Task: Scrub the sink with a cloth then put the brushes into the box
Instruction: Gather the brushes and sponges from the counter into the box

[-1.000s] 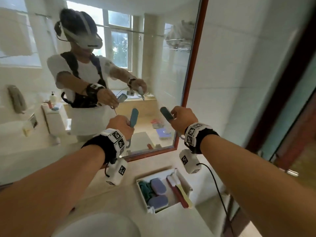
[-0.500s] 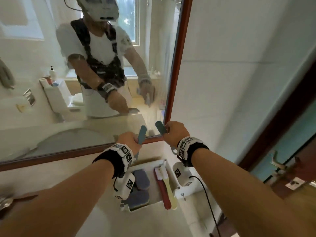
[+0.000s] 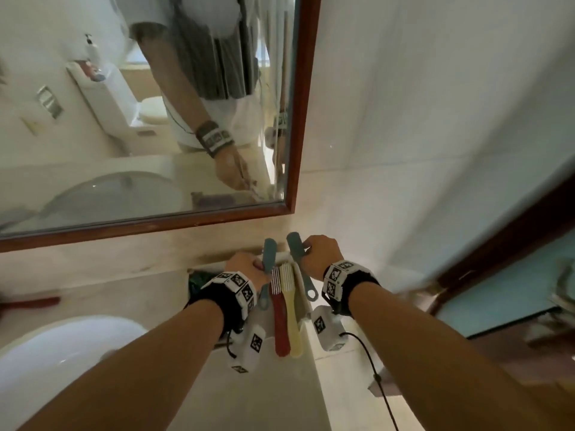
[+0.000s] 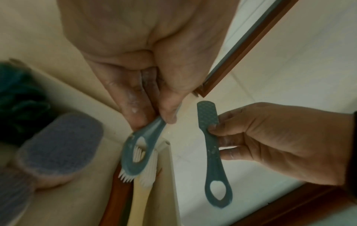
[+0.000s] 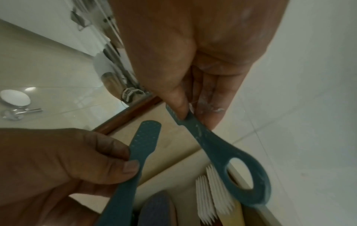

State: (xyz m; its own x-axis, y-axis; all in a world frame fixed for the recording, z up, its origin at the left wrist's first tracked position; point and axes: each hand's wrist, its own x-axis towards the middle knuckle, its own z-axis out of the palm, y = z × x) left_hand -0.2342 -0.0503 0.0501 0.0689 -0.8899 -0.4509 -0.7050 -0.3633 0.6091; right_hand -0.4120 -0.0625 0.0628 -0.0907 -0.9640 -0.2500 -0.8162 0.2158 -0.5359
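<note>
Red brush (image 3: 278, 318) and yellow brush (image 3: 292, 315) lie in the box (image 3: 303, 309); left hand (image 3: 245, 269) and right hand (image 3: 320, 255) each pinch a teal brush above it, unplaced.

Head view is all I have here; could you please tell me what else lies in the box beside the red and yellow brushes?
Observer: The left wrist view shows a purple scrub pad in the box, left of the red brush.
Operator: Thank you; how does the right hand hold its teal brush?
Observer: The right wrist view shows thumb and fingers pinching it just below the head.
</note>
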